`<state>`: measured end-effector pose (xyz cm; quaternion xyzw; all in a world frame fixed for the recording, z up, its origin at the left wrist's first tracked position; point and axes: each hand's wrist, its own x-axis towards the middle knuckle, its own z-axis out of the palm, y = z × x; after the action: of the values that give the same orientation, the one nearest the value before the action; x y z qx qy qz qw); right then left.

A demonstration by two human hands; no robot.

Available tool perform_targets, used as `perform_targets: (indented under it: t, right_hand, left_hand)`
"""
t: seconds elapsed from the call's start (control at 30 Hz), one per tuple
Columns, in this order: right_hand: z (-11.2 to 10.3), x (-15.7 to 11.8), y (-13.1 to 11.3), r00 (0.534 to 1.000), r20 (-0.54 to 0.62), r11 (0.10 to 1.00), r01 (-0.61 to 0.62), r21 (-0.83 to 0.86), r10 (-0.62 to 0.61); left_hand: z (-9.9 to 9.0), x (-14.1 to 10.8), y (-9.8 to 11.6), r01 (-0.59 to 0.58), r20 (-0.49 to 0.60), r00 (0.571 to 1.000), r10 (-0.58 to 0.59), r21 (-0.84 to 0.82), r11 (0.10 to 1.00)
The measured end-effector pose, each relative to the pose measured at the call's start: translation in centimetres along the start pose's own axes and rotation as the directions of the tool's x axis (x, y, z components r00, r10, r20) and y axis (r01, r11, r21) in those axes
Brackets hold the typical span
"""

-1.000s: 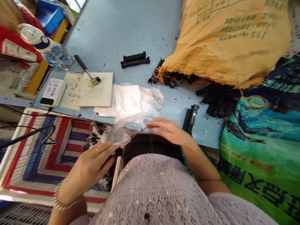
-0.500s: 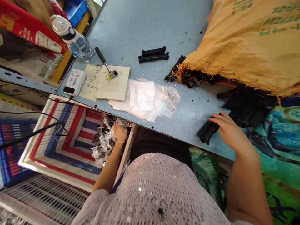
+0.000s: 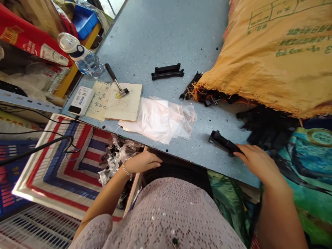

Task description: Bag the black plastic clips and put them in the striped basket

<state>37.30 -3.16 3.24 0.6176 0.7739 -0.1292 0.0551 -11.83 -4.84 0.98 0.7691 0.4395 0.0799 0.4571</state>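
My right hand (image 3: pixel 255 160) grips the near end of black plastic bar-like parts (image 3: pixel 221 141) over the front edge of the blue table. How many it holds I cannot tell. My left hand (image 3: pixel 144 162) hovers by the table's front edge, fingers loosely stretched to the right, nothing visible in it. Close behind that hand is a heap of clear-bagged parts (image 3: pixel 115 155) in a striped basket (image 3: pixel 49 173). A stack of clear plastic bags (image 3: pixel 155 117) lies on the table. Further back rests a pair of similar black parts (image 3: pixel 167 72).
A yellow woven sack (image 3: pixel 259 69) spills more black parts (image 3: pixel 267 128) at the right. On the table's left are a small hammer (image 3: pixel 115 79) on a wooden-looking block (image 3: pixel 124 107), a white labelled device (image 3: pixel 81 100) and a water bottle (image 3: pixel 83 57). Cables (image 3: pixel 38 150) cross the basket.
My left hand has come up out of the basket and moved right to the table edge. My right hand has closed on the black parts, which are turned and shifted slightly left.
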Motion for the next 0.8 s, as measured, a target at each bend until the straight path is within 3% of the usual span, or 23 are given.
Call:
perform_targets:
  t: [0.07,0.1,0.13,0.2,0.27,0.33,0.4,0.47,0.5,0.57,0.63,0.73,0.8]
  right_hand:
    - [-0.1,0.4,-1.4,0.999,-0.016,0.977,-0.043,0.208,0.048]
    - [-0.1,0.8,-2.4,0.996,-0.03,0.939,-0.069,0.337,0.084]
    - [0.0,1.3,-3.7,0.992,-0.039,0.878,-0.09,0.471,0.122]
    - [0.2,2.6,-6.6,0.983,-0.031,0.686,-0.104,0.72,0.181]
    - [0.2,4.2,-10.0,0.984,0.014,0.422,-0.09,0.902,0.179]
    - [-0.1,6.2,-13.4,0.992,0.087,0.145,-0.1,0.984,0.096]
    - [-0.7,8.5,-16.8,0.991,0.128,-0.086,-0.131,0.988,-0.039]
    - [-1.2,11.1,-19.9,0.971,0.134,-0.237,-0.18,0.955,-0.199]
    - [-1.2,12.5,-21.2,0.951,0.139,-0.27,-0.216,0.938,-0.277]
    - [-0.9,14.8,-23.4,0.92,0.165,-0.254,-0.265,0.93,-0.356]
    - [-0.3,16.3,-24.4,0.94,0.191,-0.164,-0.244,0.956,-0.282]
    - [0.2,16.1,-23.8,0.974,0.158,-0.057,-0.169,0.984,-0.162]
    - [0.1,14.8,-22.5,0.948,0.158,-0.017,-0.169,0.985,-0.277]
  left_hand:
    - [-1.4,1.8,1.4,-0.006,-0.2,0.98,-0.007,-0.066,0.998]
    - [-2.1,3.3,1.9,0.056,-0.366,0.929,-0.06,-0.022,0.998]
    - [-2.7,5.0,2.1,0.152,-0.532,0.84,-0.107,0.041,0.988]
    - [-3.7,8.3,1.7,0.295,-0.683,0.717,-0.138,0.119,0.948]
    - [-4.5,10.3,0.7,0.319,-0.719,0.674,-0.166,0.082,0.944]
    - [-5.2,10.6,-0.4,0.253,-0.719,0.656,-0.231,-0.079,0.964]
    - [-5.6,10.0,-1.3,0.162,-0.654,0.684,-0.323,-0.296,0.941]
    - [-5.8,9.1,-1.7,0.086,-0.579,0.72,-0.382,-0.472,0.878]
    - [-5.8,8.7,-1.7,0.049,-0.573,0.722,-0.386,-0.515,0.856]
    - [-5.9,8.0,-1.5,-0.002,-0.624,0.704,-0.34,-0.48,0.877]
    - [-6.1,7.3,-1.2,0.038,-0.676,0.695,-0.245,-0.305,0.951]
    - [-6.8,6.2,-0.9,0.173,-0.678,0.717,-0.162,-0.051,0.984]
    - [-7.3,5.7,-0.8,0.185,-0.67,0.726,-0.155,-0.026,0.982]
